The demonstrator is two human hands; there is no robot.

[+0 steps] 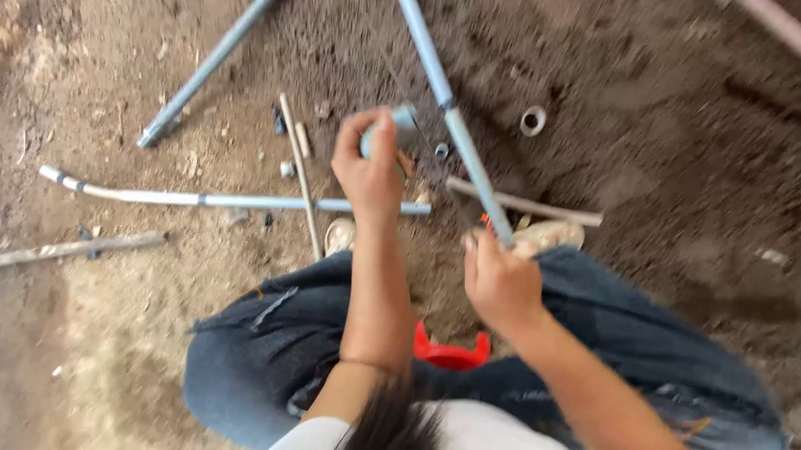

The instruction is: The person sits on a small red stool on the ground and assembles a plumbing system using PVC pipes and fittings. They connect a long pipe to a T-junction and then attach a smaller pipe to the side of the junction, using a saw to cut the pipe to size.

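- Bare dirt ground [669, 172] lies below, strewn with pipes.
- Left hand [369, 166] grips a grey fitting [402, 127] at centre.
- Right hand [501, 277] clasps the long blue pipe [449, 102], running toward twelve o'clock.

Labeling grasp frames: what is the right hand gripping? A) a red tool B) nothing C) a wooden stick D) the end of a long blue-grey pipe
D: the right hand closes around the near end of the long blue-grey pipe, which runs up and away over the dirt.
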